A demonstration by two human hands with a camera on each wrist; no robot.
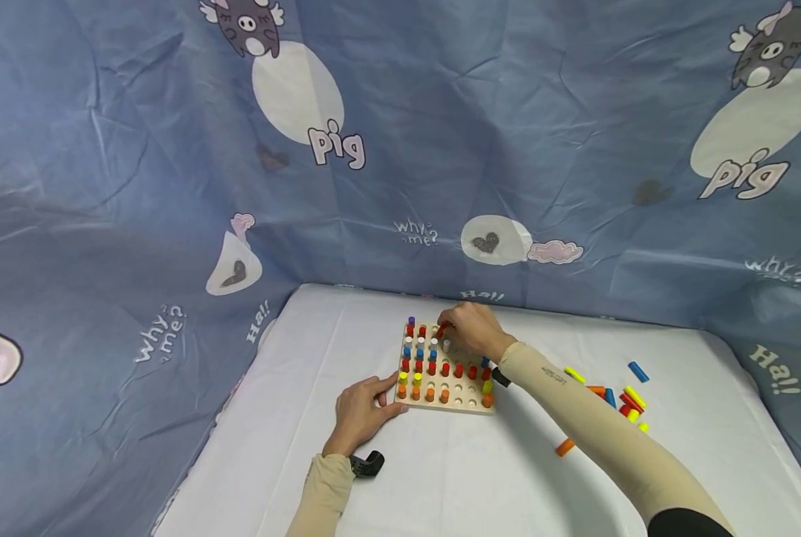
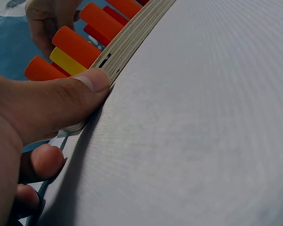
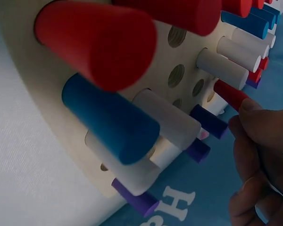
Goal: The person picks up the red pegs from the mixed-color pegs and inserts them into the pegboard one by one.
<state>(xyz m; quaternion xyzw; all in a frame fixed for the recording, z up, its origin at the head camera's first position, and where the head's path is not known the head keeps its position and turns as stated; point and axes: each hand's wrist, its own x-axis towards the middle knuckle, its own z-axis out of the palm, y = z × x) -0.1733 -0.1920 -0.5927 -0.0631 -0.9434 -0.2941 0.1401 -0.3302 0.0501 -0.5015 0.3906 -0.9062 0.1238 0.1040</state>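
Note:
A wooden pegboard (image 1: 441,406) stands on the white table, with rows of coloured pegs upright in its holes. My left hand (image 1: 360,412) grips its near left corner; in the left wrist view the thumb (image 2: 70,96) presses on the layered wooden edge. Over the board's far side, my right hand (image 1: 474,328) pinches a red peg (image 3: 230,95) between thumb and index finger. That peg's tip is at a hole beyond a white peg (image 3: 221,68); whether it has entered cannot be told. Orange pegs (image 2: 75,44) line the near row.
Loose yellow, red, blue and orange pegs (image 1: 632,403) lie scattered to the right, some partly behind my right forearm. A single orange peg (image 1: 564,447) lies nearer me. Behind the table hangs a blue printed cloth (image 1: 387,186).

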